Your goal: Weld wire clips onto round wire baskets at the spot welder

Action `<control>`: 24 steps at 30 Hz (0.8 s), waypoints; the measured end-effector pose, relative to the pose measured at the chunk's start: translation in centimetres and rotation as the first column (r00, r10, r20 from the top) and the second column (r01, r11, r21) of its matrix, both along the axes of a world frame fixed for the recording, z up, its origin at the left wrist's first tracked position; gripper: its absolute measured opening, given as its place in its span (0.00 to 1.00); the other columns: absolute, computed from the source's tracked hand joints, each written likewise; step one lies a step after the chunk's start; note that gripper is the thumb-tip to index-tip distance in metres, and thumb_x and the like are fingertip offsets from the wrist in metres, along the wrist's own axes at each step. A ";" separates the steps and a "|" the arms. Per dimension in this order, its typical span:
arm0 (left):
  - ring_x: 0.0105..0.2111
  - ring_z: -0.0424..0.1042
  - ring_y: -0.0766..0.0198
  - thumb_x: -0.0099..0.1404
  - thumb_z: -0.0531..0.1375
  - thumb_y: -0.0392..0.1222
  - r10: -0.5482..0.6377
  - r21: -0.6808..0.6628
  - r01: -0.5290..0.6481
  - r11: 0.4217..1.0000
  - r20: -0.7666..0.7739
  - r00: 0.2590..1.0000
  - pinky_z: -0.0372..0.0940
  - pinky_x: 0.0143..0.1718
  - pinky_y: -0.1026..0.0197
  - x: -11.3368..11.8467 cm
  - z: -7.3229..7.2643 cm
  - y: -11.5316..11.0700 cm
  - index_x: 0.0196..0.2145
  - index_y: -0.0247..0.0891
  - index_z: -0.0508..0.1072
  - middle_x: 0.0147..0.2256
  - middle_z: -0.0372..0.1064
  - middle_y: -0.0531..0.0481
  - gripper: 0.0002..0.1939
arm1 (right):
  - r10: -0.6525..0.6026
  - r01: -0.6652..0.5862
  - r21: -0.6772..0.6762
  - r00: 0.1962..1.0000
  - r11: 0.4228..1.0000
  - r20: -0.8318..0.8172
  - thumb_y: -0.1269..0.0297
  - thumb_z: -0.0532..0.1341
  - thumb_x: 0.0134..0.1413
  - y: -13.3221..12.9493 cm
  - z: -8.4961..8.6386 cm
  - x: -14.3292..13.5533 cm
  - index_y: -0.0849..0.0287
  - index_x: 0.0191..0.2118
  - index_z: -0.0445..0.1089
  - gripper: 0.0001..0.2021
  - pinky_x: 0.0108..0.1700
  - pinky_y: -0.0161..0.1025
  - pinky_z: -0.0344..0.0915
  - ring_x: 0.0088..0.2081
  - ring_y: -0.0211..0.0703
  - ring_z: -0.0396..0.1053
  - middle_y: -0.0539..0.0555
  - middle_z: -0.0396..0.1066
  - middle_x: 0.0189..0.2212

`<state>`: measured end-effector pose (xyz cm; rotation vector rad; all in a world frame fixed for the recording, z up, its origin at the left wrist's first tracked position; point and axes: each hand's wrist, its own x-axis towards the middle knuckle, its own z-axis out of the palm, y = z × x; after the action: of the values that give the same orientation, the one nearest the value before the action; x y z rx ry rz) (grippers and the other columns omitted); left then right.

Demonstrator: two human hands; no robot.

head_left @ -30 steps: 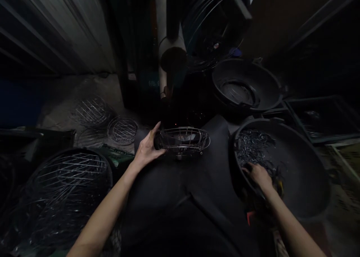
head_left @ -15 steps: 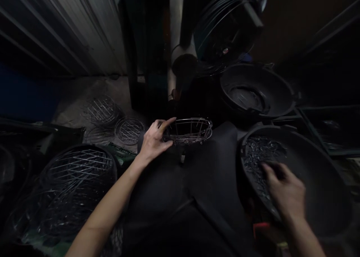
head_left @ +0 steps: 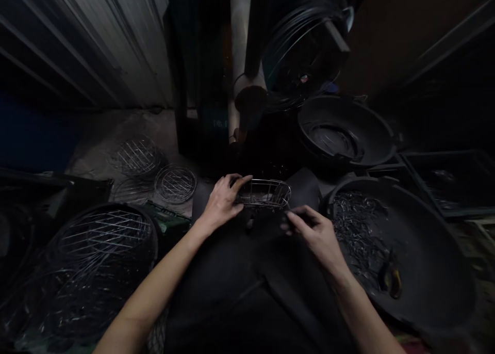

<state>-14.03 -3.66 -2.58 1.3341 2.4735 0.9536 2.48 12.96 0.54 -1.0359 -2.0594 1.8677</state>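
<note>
A small oval wire basket rests above the dark cloth over my lap. My left hand is closed on its left end, thumb below and forefinger along the top rim. My right hand is by the basket's lower right edge, thumb and fingers pinched together. Whatever sits between those fingertips is too small and dark to make out. At my right, a wide black basin holds a heap of short bent wire pieces. A tool with yellow-and-black handles, perhaps pliers, lies beside the heap.
On the left stands a round container piled with wire grids. More round wire grids lie on the floor behind it. Another black basin with wire rings sits at the back right, below a wire coil. A metal post rises ahead.
My right hand has left the wire pieces in the basin and come left to the basket, uncovering the yellow-handled tool. My left hand still holds the basket, which sits slightly lower in view.
</note>
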 end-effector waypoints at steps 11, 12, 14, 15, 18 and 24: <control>0.50 0.61 0.55 0.56 0.60 0.30 -0.014 0.035 0.017 0.999 -0.079 0.997 0.60 0.54 0.47 0.0 1.2 -0.6 0.60 0.53 0.55 0.49 0.56 0.47 0.37 | 0.048 -0.042 0.223 0.999 0.974 -0.022 0.52 0.61 0.50 -2.9 0.3 -6.1 0.59 0.30 0.67 0.13 0.25 0.33 0.65 0.21 0.38 0.68 0.48 0.70 0.21; 0.50 0.61 0.55 0.56 0.60 0.31 -0.006 0.046 0.010 0.999 -0.082 0.997 0.60 0.54 0.48 -0.2 1.4 -0.6 0.60 0.53 0.56 0.49 0.55 0.47 0.37 | 0.039 -0.029 0.297 0.999 0.954 -0.031 0.53 0.61 0.51 -3.2 0.5 -6.3 0.58 0.30 0.67 0.12 0.26 0.33 0.65 0.22 0.37 0.68 0.48 0.70 0.21; 0.50 0.61 0.55 0.56 0.60 0.31 0.007 0.071 0.000 0.998 -0.093 0.996 0.60 0.54 0.48 -0.6 1.7 -0.5 0.60 0.53 0.56 0.49 0.55 0.47 0.36 | 0.028 -0.001 0.429 0.998 0.903 -0.057 0.54 0.59 0.53 -3.6 0.8 -6.6 0.58 0.31 0.68 0.12 0.27 0.33 0.64 0.23 0.37 0.67 0.48 0.71 0.22; 0.50 0.61 0.56 0.56 0.60 0.31 0.011 0.082 -0.003 0.997 -0.099 0.995 0.61 0.54 0.48 -0.8 1.7 -0.5 0.59 0.53 0.57 0.49 0.55 0.47 0.36 | 0.028 0.012 0.478 0.997 0.878 -0.075 0.55 0.59 0.54 -3.8 0.8 -6.9 0.58 0.31 0.68 0.11 0.28 0.33 0.64 0.24 0.37 0.67 0.49 0.71 0.24; 0.51 0.61 0.55 0.57 0.59 0.30 0.031 0.109 -0.019 0.994 -0.114 0.993 0.61 0.53 0.48 -1.4 1.9 -0.5 0.59 0.51 0.58 0.48 0.56 0.47 0.34 | 0.039 0.041 0.575 0.991 0.817 -0.127 0.56 0.58 0.55 -4.1 0.5 -7.6 0.59 0.32 0.69 0.11 0.29 0.33 0.64 0.24 0.36 0.67 0.49 0.71 0.25; 0.51 0.61 0.56 0.55 0.58 0.28 0.093 0.189 -0.071 0.979 -0.108 0.990 0.61 0.54 0.47 -2.7 2.0 -0.7 0.57 0.49 0.59 0.48 0.56 0.46 0.34 | 0.083 0.072 0.649 0.975 0.757 -0.205 0.58 0.57 0.57 -4.3 0.4 -9.2 0.58 0.33 0.68 0.09 0.29 0.32 0.63 0.26 0.36 0.68 0.50 0.71 0.27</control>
<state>-16.73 -4.35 -0.55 1.3882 2.5990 1.1834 -6.74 8.68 0.97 -0.5947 -2.2910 1.0248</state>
